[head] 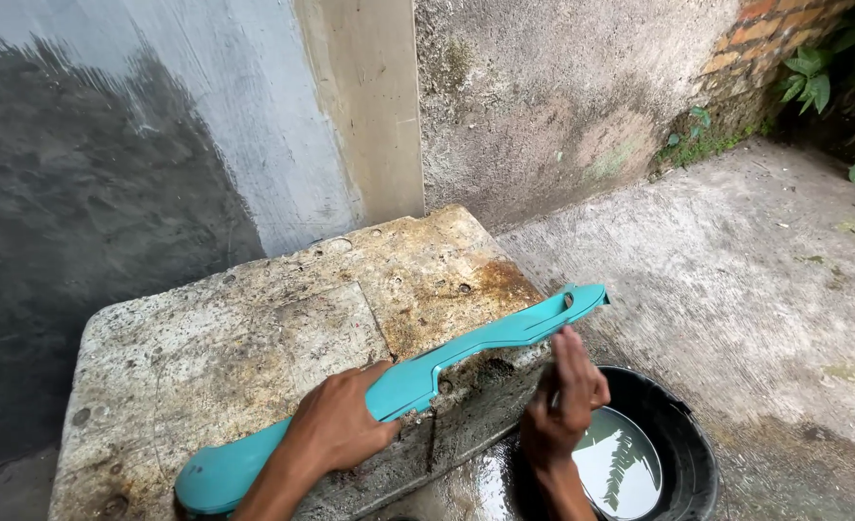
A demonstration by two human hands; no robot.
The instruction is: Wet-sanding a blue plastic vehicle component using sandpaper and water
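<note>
Two hands work low in the view. One left hand [343, 425] presses down on one long teal plastic part [403, 386], fingers curled over its middle, clamped on it. That part lies slanted across one stained slab [206, 357]. Its wide round end sticks out past the hold toward the person, and its thin end with a small hole reaches far past the hold, over the slab's edge.

One right hand [565, 400] is just beside the thin end, fingers straight and close together, holding nothing. It looks a bit blurred, and I cannot tell if it touches the part.

Just under that hand sits one black bucket [683, 453] with water inside. The slab edge near the hold looks wet.

I think the step is washing the part: one hand pins it, the other brings water or rubs. The next move calls for a firm hold, since wet plastic is slippery, and for wiping along the thin end.

Behind the slab stands one wall [206, 125], grey and partly dark. One concrete floor [736, 260] spreads out past the bucket. Some green leaves [818, 82] grow in the far corner.
</note>
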